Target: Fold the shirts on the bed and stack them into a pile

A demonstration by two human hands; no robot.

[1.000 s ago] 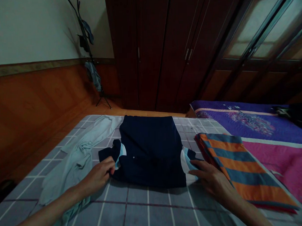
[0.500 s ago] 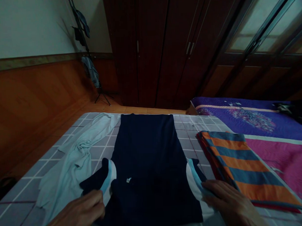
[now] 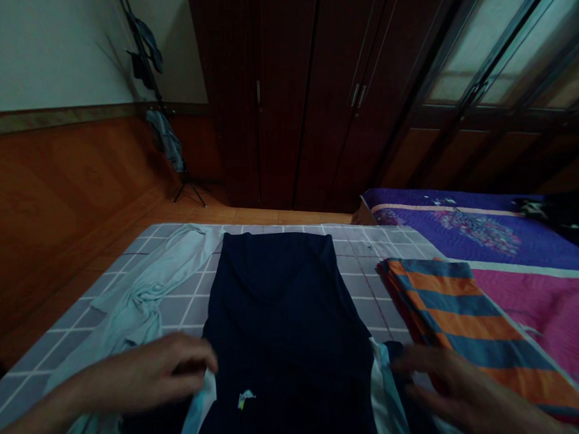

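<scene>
A navy shirt [image 3: 288,306] lies on the grey checked cover in front of me, with a small logo low on its left part. White and light-blue bands run along both its sides near the dark sleeves. Just above the left band is my left hand [image 3: 166,369], its fingers bent and the thumb apart, with no cloth visible in its grip. My right hand [image 3: 450,383] is at the sleeve beside the right band, fingers loosely apart; whether it touches the cloth is hard to tell. The near end of the shirt runs out of view.
A crumpled pale garment [image 3: 144,300] lies to the left on the checked cover [image 3: 363,265]. Folded orange-and-blue striped cloth [image 3: 481,324] lies on the right. Beyond are a purple and pink bed [image 3: 501,233], a dark wardrobe [image 3: 303,101] and a coat stand [image 3: 154,82].
The shirt has come nearer to me, its logo now lower in view. Both hands have loosened from the sleeves; the left has risen. The view has shifted slightly.
</scene>
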